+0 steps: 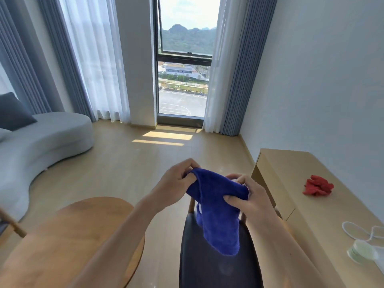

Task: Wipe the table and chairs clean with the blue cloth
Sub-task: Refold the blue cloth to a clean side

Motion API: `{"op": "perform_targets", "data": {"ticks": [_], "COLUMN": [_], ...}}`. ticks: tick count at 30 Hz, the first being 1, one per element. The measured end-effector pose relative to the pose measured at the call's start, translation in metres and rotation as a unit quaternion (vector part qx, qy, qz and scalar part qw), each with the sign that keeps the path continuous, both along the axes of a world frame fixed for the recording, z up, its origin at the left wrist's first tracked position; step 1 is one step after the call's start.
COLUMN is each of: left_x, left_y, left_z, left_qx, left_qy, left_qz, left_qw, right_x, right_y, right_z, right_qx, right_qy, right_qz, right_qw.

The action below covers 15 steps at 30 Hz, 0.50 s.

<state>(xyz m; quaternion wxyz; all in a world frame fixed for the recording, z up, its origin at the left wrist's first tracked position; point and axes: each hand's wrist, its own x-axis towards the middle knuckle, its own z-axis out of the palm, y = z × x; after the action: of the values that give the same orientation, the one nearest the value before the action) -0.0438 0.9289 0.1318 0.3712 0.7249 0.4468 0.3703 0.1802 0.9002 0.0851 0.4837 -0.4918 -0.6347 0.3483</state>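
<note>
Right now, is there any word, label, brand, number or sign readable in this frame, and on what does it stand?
None can be read.
The blue cloth, held up by the left hand and right hand, shows no tag or print.
The pale green round item on the desk is too blurred to show any label.
The building outside the window is too small to show any sign.

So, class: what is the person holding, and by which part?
The blue cloth, pinched along its upper edge by both the left hand and right hand; the rest hangs down.
</note>
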Motion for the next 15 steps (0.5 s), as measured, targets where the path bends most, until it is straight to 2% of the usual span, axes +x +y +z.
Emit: {"op": "perform_targets", "data": {"ticks": [4, 6, 9, 13, 15], "left_x": [-0.021, -0.025, -0.025, -0.019, -0.014], "left_y": [-0.001, -0.001, 0.0, 0.005, 0.009], "left_z": [0.003, 0.008, 0.02, 0.045, 0.06], "left_qx": [0.028, 0.047, 0.079, 0.127, 0.155], "left_qy": [-0.003, 0.012, 0.032, 0.063, 0.073], "left_qz": [0.013, 0.012, 0.009, -0.001, -0.007], "left_qw": [1.0, 0.999, 0.996, 0.99, 0.985], "right_x": [-0.022, -0.029, -0.034, -0.033, -0.031], "right_y": [-0.001, -0.001, -0.002, -0.002, 0.0], "right_z": [0.01, 0.013, 0.021, 0.035, 0.044], "right_qx": [0.037, 0.043, 0.024, -0.015, 0.0], "right_qy": [-0.19, -0.243, -0.25, -0.215, -0.212], "right_qz": [-0.007, -0.007, 0.005, 0.02, 0.023], "right_qw": [0.981, 0.969, 0.968, 0.976, 0.977]}}
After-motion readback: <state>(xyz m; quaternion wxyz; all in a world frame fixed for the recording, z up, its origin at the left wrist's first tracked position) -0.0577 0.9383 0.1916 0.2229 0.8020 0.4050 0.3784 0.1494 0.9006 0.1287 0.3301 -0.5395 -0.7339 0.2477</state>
